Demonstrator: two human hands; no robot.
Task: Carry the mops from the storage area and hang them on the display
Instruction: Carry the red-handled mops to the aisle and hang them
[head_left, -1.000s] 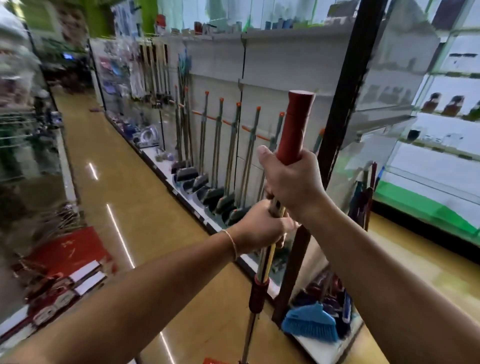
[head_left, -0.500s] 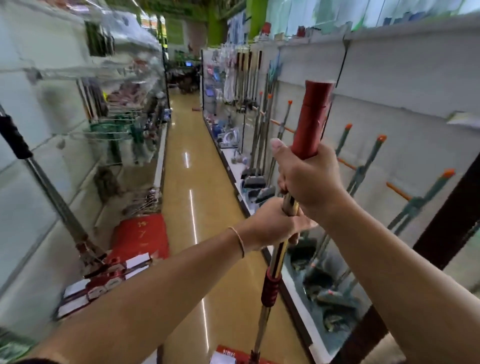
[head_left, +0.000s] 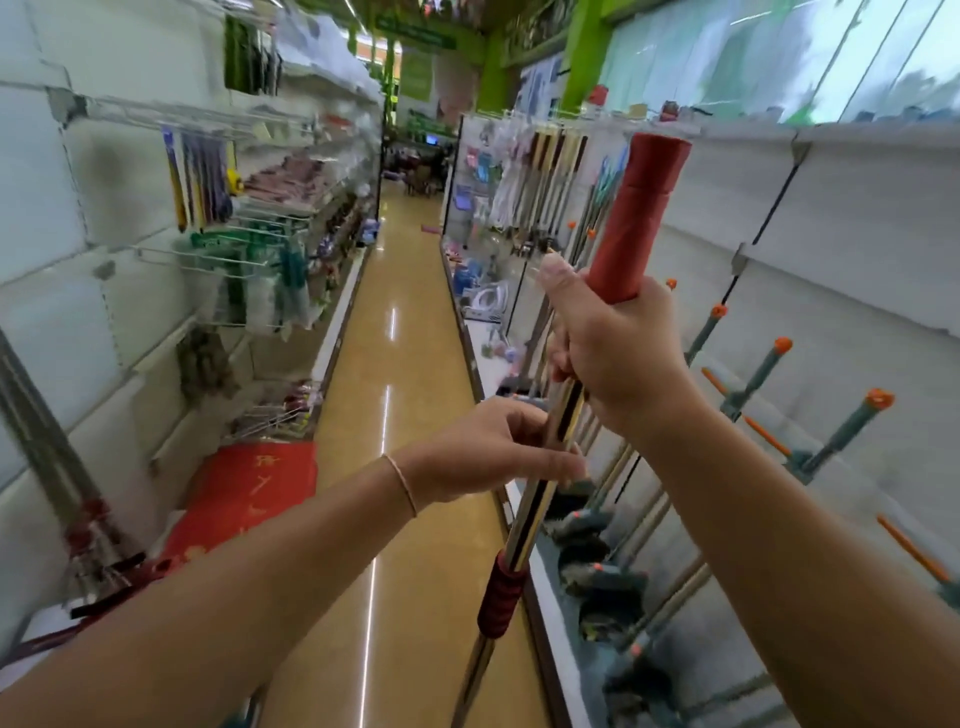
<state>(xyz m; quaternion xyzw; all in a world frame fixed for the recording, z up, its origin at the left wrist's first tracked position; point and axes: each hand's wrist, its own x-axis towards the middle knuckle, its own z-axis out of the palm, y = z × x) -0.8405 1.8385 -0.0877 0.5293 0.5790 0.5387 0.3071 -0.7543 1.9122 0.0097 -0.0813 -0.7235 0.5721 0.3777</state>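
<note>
I hold one mop upright in front of me, a shiny metal pole (head_left: 540, 488) with a red top grip (head_left: 644, 218) and a red collar (head_left: 501, 597) lower down; its head is out of view below. My right hand (head_left: 618, 353) grips the pole just under the red grip. My left hand (head_left: 483, 457) is lower, its fingers stretched out across the pole and touching it. To my right runs the white display wall (head_left: 857, 249), where other mops with grey-green handles and orange caps (head_left: 753, 379) lean, their dark heads (head_left: 587, 551) on the low shelf.
A glossy tan aisle floor (head_left: 395, 364) runs straight ahead between shelving. Left shelves (head_left: 270, 218) carry hanging goods, with red mats (head_left: 244, 499) at floor level and metal-poled tools (head_left: 78, 519) leaning at the near left. More brooms hang further along on the right (head_left: 545, 176).
My view has swung left, down the aisle, with the display wall now on the right. My left hand has loosened from a fist round the pole to outstretched fingers. The right hand keeps its grip.
</note>
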